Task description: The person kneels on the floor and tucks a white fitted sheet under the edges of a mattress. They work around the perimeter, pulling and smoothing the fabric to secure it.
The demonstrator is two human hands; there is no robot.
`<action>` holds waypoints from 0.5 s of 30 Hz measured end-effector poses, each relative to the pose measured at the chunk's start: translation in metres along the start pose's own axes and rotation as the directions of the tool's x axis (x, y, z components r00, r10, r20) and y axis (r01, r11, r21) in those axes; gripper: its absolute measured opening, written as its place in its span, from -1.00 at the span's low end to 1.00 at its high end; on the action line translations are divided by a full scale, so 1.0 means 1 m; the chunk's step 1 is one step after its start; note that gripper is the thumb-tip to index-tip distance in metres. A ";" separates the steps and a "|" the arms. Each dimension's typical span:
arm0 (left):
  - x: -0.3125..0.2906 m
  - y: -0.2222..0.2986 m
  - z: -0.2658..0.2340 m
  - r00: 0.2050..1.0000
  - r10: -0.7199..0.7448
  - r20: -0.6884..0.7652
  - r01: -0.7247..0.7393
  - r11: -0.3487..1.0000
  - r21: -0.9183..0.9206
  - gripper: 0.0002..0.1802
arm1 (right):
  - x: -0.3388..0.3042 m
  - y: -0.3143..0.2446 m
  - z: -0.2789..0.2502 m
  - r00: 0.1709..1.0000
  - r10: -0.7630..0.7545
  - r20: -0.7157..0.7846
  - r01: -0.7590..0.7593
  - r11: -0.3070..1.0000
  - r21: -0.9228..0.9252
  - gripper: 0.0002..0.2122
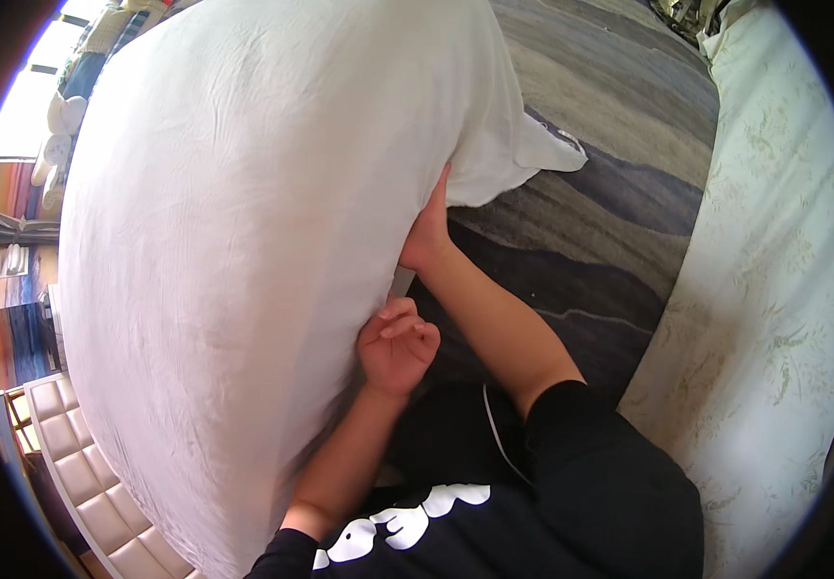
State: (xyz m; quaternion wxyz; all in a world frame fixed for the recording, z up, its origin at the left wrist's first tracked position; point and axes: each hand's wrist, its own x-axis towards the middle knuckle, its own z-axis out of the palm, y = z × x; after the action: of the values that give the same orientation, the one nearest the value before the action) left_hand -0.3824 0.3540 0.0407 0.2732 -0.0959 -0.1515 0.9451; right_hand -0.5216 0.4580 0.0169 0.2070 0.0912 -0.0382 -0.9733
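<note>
A large white bed sheet [234, 222] lies spread over the bed, smooth on top with fine creases, and hangs down along the side nearest me. My right hand [426, 234] is against this hanging side, with one digit pointing up along the cloth. Its other fingers are hidden by the sheet, so their grip cannot be made out. Closer to my body, my left hand [399, 349] is turned palm up beside the sheet's edge. Its fingers are loosely bent with the palm showing, and nothing visible lies in it.
A loose sheet corner [554, 152] trails over the grey patterned carpet [610, 217]. To the right stands a pale leaf-patterned fabric surface [755, 318]. A tufted cream headboard [98, 482] is at lower left. Beyond the bed are several pale cushions [58, 150] beside a bright window [26, 106].
</note>
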 end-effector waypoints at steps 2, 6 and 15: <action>0.003 0.000 0.009 0.983 0.066 -0.173 -0.045 0.992 0.121 -0.91 | -0.001 -0.002 0.005 0.998 -0.029 -0.050 0.028 0.999 -0.023 -0.21; 0.006 0.008 0.009 0.959 0.131 -0.253 -0.066 0.966 0.252 -0.91 | -0.008 -0.003 0.012 0.978 -0.081 -0.192 0.057 0.990 -0.128 -0.29; 0.003 0.012 -0.003 0.945 0.169 -0.279 -0.077 0.948 0.310 -0.92 | -0.060 -0.033 0.003 0.820 -0.496 -0.286 0.377 0.844 -0.382 -0.60</action>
State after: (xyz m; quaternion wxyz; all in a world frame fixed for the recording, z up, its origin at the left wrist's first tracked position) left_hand -0.3900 0.3462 0.0338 0.2442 -0.2066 0.0410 0.9466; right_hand -0.4816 0.5122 0.0262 -0.0092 0.2475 0.1765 -0.9526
